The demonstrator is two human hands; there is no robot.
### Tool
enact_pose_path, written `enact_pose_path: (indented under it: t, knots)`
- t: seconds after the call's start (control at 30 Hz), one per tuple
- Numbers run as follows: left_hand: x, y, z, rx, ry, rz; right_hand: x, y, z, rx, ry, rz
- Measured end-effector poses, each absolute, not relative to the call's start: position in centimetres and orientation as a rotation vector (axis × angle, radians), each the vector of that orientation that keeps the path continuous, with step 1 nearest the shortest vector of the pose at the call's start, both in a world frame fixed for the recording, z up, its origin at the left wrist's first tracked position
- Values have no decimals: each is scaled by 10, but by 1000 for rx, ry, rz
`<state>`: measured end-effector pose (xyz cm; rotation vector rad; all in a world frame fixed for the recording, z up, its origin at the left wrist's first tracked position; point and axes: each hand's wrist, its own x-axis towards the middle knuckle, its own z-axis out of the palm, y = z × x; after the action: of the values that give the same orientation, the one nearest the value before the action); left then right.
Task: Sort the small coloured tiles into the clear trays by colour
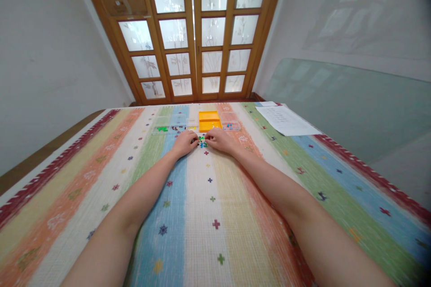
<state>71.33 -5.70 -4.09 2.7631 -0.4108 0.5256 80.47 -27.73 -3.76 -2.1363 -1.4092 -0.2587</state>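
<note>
A small heap of tiny coloured pieces (pixel 202 145), green, blue and dark, lies on the tablecloth between my two hands. My left hand (pixel 186 143) is at the heap's left side, its fingers curled together at the pieces. From the right, my right hand (pixel 219 140) reaches in with thumb and fingertips pinched at the heap's edge. Anything between the fingers of either hand is too small to make out. Just beyond the hands stands an open orange-yellow box (pixel 210 115). Clear plastic trays flank it; green pieces (pixel 162 129) sit at the left and blue pieces (pixel 229 125) at the right.
A striped, patterned tablecloth (pixel 198 215) covers the table. Printed white paper (pixel 286 120) lies at the far right. Dark pieces (pixel 178 128) are in the clear tray left of the box. Behind the table are wooden doors (pixel 195 54) with glass panes.
</note>
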Motion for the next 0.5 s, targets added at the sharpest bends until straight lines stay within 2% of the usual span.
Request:
enact_pose_path:
  t: [0.23, 0.5]
  knots:
    - [717, -41, -45, 2724, -268, 566, 788, -262, -42, -2106, -1648, -243]
    - [712, -43, -36, 2613, -544, 427, 810, -277, -48, -2215, -1386, -285]
